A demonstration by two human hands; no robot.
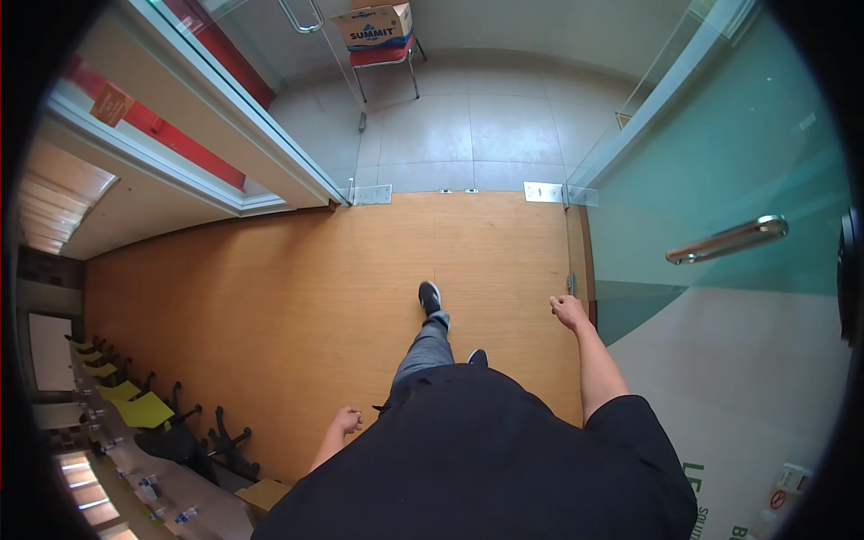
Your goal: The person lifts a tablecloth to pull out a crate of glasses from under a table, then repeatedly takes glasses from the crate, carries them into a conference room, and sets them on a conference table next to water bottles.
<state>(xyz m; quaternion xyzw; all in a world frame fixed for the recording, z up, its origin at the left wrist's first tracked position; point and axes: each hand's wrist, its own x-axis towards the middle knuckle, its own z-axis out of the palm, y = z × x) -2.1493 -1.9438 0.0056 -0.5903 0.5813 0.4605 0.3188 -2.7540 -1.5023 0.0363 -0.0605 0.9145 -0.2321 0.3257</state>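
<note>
My left hand (348, 419) hangs low beside my body over the wooden floor, its fingers curled closed; what they hold, if anything, is too small to name. Over the floor's right side, my right hand (568, 310) is held out with bent fingers, and nothing can be made out in it. It is nearest to the edge of the glass door (720, 162) on the right, which has a metal handle (727, 240). One dark shoe (429, 298) is in front of my body, the other (479, 358) close to it.
Ahead, the wooden floor (270, 270) meets grey tiles (432, 126) at a glass doorway. Beyond stands a red chair (382, 56) bearing a cardboard box (373, 29). Another glass door panel (310, 90) stands at the left. Yellow-green chairs (144, 410) line a table (171, 490) at the lower left.
</note>
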